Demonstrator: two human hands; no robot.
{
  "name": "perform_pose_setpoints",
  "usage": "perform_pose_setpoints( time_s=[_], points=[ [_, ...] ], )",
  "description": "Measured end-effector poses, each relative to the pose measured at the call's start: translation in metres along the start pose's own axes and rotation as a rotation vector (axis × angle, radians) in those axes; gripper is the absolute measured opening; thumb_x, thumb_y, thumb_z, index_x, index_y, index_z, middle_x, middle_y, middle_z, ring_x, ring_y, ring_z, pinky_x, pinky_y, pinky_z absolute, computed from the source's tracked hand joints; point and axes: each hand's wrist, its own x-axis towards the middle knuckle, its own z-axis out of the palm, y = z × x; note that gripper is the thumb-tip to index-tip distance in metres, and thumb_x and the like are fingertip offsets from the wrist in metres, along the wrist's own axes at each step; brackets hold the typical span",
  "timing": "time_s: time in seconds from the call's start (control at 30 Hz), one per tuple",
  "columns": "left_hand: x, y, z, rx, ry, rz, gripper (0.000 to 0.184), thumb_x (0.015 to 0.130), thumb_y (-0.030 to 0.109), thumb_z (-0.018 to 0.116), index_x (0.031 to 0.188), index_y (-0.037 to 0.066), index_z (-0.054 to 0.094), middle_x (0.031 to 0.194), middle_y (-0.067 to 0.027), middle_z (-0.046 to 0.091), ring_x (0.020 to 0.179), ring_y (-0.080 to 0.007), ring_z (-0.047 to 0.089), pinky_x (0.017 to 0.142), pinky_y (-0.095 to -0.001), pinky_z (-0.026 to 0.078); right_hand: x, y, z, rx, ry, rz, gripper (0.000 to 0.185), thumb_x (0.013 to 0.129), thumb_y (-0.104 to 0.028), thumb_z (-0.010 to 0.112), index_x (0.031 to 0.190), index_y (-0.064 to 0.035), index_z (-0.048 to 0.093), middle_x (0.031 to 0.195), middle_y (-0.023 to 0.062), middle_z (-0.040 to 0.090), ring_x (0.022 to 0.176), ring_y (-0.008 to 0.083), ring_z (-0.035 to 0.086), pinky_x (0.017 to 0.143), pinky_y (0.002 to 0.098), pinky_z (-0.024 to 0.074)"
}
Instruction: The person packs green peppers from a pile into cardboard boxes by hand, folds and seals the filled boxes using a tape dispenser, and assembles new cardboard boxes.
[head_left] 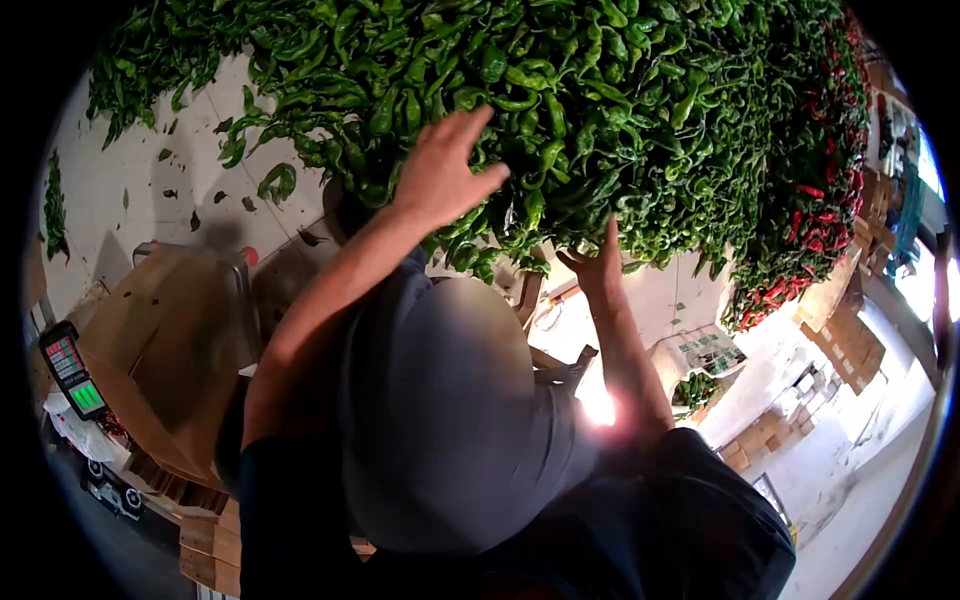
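Observation:
A large heap of green peppers is spread across a pale tabletop. My left hand is over the heap's near side, thumb and fingers apart, and nothing shows in it. At the near edge of the same heap, my right hand reaches up against the peppers with one finger stretched out and the thumb away from it. Some of its other fingers are hidden. A single curled pepper lies on the tabletop left of my left hand.
On the left stands an open cardboard box beside a scale display with green digits. Red peppers lie at the far right. A bag with peppers is below the table's right edge. A bright light glares beside my right arm.

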Motion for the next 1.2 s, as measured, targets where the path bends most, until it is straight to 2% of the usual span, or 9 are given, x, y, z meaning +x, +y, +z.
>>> perform_pose_setpoints(
  time_s=[0.1,0.27,0.4,0.5,0.7,0.8,0.97,1.1,1.2],
  points=[
    [-0.008,0.01,0.013,-0.015,-0.135,0.135,0.098,0.078,0.044,0.081,0.155,0.011,0.03,0.154,-0.0224,0.034,0.14,-0.041,0.039,0.114,-0.0474,0.038,-0.026,-0.002,0.039,-0.141,-0.027,-0.123,0.081,0.095,-0.06,0.056,0.153,-0.0127,0.024,0.158,0.0172,0.024,0.135,0.0488,0.041,0.095,0.0611,0.0518],
    [0.02,0.003,0.03,-0.253,-0.209,-0.125,0.121,0.07,0.059,0.084,0.159,0.013,0.016,0.156,-0.0327,0.019,0.143,-0.0476,0.031,0.116,-0.0506,0.035,-0.001,-0.008,0.023,0.314,-0.291,0.068,0.08,0.096,-0.063,0.052,0.154,-0.0112,0.03,0.155,0.0129,0.038,0.139,0.0394,0.041,0.112,0.0651,0.0328],
    [0.031,0.013,0.055,-0.268,-0.161,-0.067,0.122,0.066,0.072,0.08,0.159,0.021,0.02,0.158,-0.0301,0.017,0.145,-0.0482,0.028,0.115,-0.0513,0.036,-0.014,-0.009,0.061,0.11,-0.162,-0.003,0.066,0.095,-0.06,0.057,0.138,-0.0093,0.052,0.135,0.0138,0.057,0.123,0.0333,0.056,0.101,0.0626,0.0449],
    [0.041,0.02,0.044,-0.392,-0.273,-0.107,0.111,0.068,0.076,0.075,0.154,0.02,0.035,0.155,-0.0301,0.027,0.145,-0.0437,0.03,0.114,-0.0501,0.036,-0.036,-0.008,0.101,0.087,-0.062,-0.111,0.068,0.092,-0.048,0.068,0.138,-0.0043,0.044,0.132,0.0178,0.056,0.115,0.0347,0.062,0.093,0.057,0.0536],
    [0.049,0.024,0.043,-0.629,-0.361,-0.252,0.093,0.075,0.062,0.08,0.15,0.022,0.043,0.152,-0.0212,0.036,0.14,-0.0348,0.039,0.112,-0.0447,0.038,-0.017,0.017,0.119,-0.093,-0.172,-0.368,0.108,0.089,-0.032,0.078,0.161,-0.0121,-0.001,0.142,0.0147,0.048,0.125,0.0291,0.054,0.089,0.0442,0.0569],
    [0.043,0.029,0.042,-0.617,-0.345,-0.193,0.086,0.078,0.055,0.08,0.144,0.011,0.048,0.142,-0.0145,0.052,0.13,-0.0271,0.049,0.108,-0.0385,0.041,-0.02,-0.011,0.111,0.145,-0.301,0.048,0.097,0.091,-0.033,0.075,0.159,-0.013,0.01,0.14,0.014,0.05,0.119,0.0264,0.059,0.085,0.0407,0.059],
    [0.008,0.051,-0.008,-1.013,-0.347,-0.268,0.049,0.089,0.036,0.074,0.127,0.006,0.063,0.125,-0.009,0.063,0.111,-0.0179,0.06,0.099,-0.0314,0.046,-0.068,-0.022,0.16,0.035,-0.291,-0.261,0.083,0.095,-0.02,0.067,0.159,-0.0122,0.015,0.134,0.0108,0.056,0.117,0.0208,0.058,0.091,0.0352,0.0537],
    [-0.034,0.019,-0.051,-1.095,-0.072,-0.111,0.062,0.096,0.028,0.065,0.15,0.015,0.036,0.124,-0.0063,0.063,0.112,-0.0158,0.059,0.099,-0.0321,0.046,-0.108,-0.02,0.211,-0.137,-0.505,-0.514,0.088,0.091,-0.013,0.072,0.157,-0.0034,0.016,0.137,0.0126,0.052,0.12,0.0187,0.053,0.102,0.032,0.0448],
    [-0.08,0.01,-0.114,-1.091,0.097,-0.006,0.06,0.098,0.028,0.062,0.151,0.018,0.036,0.13,-0.0079,0.058,0.117,-0.0177,0.056,0.101,-0.035,0.046,-0.138,-0.015,0.259,-0.418,-0.644,-0.797,0.086,0.093,-0.008,0.067,0.159,-0.0067,0.012,0.134,0.0113,0.055,0.118,0.0178,0.055,0.101,0.0322,0.0457]
  ],
)
